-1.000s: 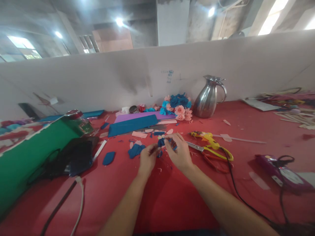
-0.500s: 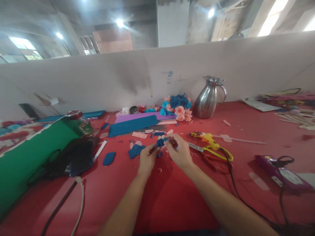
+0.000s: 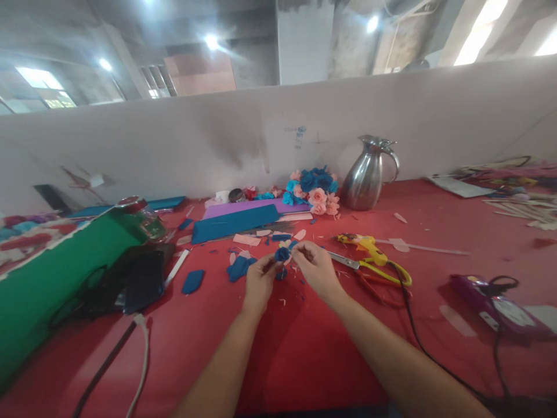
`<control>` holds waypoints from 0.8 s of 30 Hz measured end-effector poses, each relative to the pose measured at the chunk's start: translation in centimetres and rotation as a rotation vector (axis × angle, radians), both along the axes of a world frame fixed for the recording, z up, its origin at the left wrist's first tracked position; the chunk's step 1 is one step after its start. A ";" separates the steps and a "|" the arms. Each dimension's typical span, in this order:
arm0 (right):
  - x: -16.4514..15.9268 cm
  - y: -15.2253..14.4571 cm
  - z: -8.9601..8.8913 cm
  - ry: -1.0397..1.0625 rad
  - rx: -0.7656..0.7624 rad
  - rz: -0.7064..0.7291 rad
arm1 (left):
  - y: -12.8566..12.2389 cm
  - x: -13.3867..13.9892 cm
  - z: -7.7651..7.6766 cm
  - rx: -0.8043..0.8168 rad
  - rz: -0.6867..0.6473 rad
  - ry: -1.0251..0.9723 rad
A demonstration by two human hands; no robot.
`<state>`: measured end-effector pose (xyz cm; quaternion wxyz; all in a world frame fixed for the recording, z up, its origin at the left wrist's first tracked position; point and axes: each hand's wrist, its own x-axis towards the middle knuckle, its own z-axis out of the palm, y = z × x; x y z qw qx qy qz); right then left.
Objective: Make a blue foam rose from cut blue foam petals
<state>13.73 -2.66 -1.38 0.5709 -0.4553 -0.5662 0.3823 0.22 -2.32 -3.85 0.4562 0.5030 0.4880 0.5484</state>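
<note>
Between my two hands, above the red table (image 3: 278, 348), is a small dark blue paper flower (image 3: 282, 254). My left hand (image 3: 260, 280) pinches it from the left and below. My right hand (image 3: 317, 268) is closed at its right side, with its fingertips on a blue petal (image 3: 293, 245) at the flower's edge. Cut blue paper pieces (image 3: 239, 269) lie just left of my left hand. One rounded blue petal piece (image 3: 192, 281) lies farther left. Scissors (image 3: 369, 270) with yellow and red handles rest to the right of my right hand.
A yellow glue gun (image 3: 368, 247) lies by the scissors, its cord running to the front right. Behind stand a finished paper flower bunch (image 3: 318, 191) and a metal jug (image 3: 368, 174). Blue paper sheets (image 3: 235, 223), a phone (image 3: 144, 281), a green box (image 3: 73, 284) and a purple power strip (image 3: 500, 307) surround.
My right hand's fingers have lowered slightly against the flower. The flower has turned a little and shifted slightly left. The other things stay where they were.
</note>
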 end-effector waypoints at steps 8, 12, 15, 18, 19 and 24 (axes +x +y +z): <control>0.1 0.0 0.5 0.104 -0.095 0.170 | 0.1 0.0 0.0 -0.009 0.001 -0.070; 0.0 -0.1 0.5 0.103 -0.128 0.164 | -0.1 0.0 0.3 0.003 -0.003 -0.059; -0.1 0.0 0.5 0.112 -0.136 0.142 | -0.2 0.0 0.5 0.010 0.005 -0.046; -0.1 -0.1 0.6 0.110 -0.144 0.153 | -0.1 0.0 0.4 0.011 0.002 -0.055; -0.1 -0.1 0.6 0.112 -0.149 0.164 | -0.1 0.0 0.4 0.011 -0.002 -0.059; -0.2 -0.2 0.7 0.151 -0.190 0.197 | -0.1 0.0 0.2 0.018 -0.023 -0.078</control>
